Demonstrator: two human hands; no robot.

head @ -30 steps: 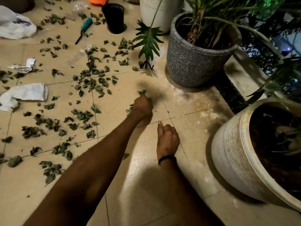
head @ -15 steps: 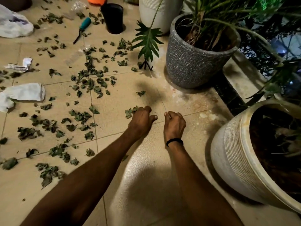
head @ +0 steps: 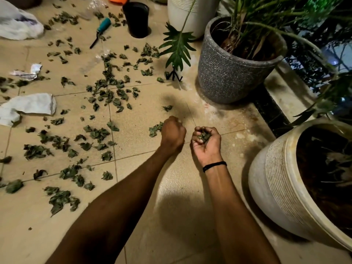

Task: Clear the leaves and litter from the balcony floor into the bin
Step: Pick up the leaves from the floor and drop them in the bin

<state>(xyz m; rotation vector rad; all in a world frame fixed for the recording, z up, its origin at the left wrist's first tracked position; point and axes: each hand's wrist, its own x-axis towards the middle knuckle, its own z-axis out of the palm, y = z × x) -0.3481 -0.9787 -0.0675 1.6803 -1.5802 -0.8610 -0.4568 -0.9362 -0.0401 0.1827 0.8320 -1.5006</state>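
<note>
We are judging the leaves (head: 99, 134) to be feather-light, dry and brittle, likely crumbling under a hard squeeze and drifting off in any draught. We are thinking the best hold is a loose scoop from underneath, or a gentle pinch on a small clump, followed by cupping it in the palm. The paper (head: 32, 106) at the left edge is looking soft and crumpled, easy to grab whole.

The leaves are showing as small, curled, dull green scraps, lying over the tan floor (head: 171, 187) across the left half and top of the frame, with 1 little clump just left of the hands. The right hand (head: 206, 147), at centre, is lying palm up and cupping a small heap of leaves in its curled fingers. The left hand (head: 172, 134), just beside it, is clenching with its back toward us, so we cannot tell whether it is holding anything. A grey pot (head: 228, 77) and a pale pot (head: 276, 178) are standing at the right.
</note>
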